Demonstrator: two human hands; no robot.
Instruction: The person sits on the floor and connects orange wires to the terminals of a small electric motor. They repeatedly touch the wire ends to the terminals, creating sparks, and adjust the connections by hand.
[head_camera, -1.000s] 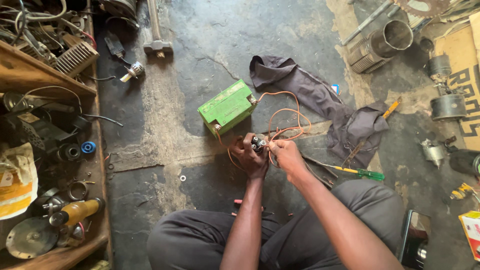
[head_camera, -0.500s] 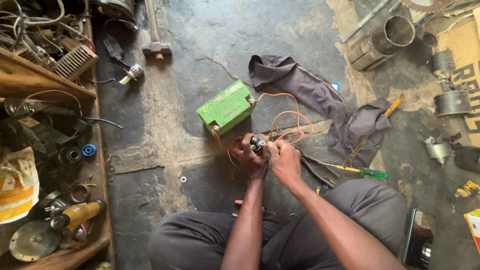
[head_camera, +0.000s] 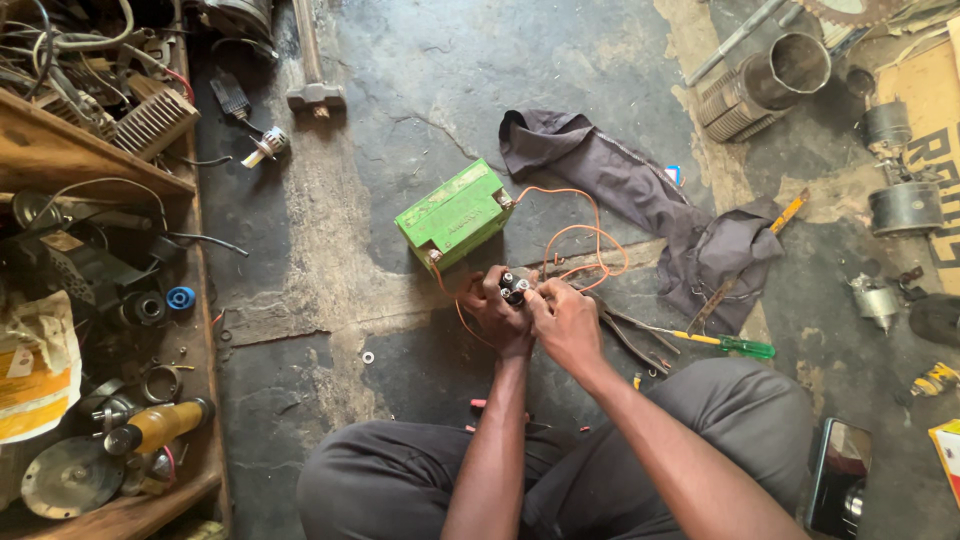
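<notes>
Connector (head_camera: 513, 289), small and dark, sits pinched between the left hand (head_camera: 497, 312) and right hand (head_camera: 566, 320), both clenched on it above the floor (head_camera: 400, 120), close enough to see. Its orange wires (head_camera: 580, 232) loop slack to the green battery (head_camera: 455, 215) just beyond; pliers (head_camera: 625, 332) and a screwdriver (head_camera: 715, 342) lie within reach.

A stained, cracked concrete floor (head_camera: 400, 60) carries everything. A green battery (head_camera: 455, 215) sits near the middle with orange wires (head_camera: 585, 235) looping off it. A dark cloth (head_camera: 640, 195) lies crumpled to its right, pliers (head_camera: 630, 335) and a green-handled screwdriver (head_camera: 715, 343) nearby, and a small washer (head_camera: 368, 357) to the left.
</notes>
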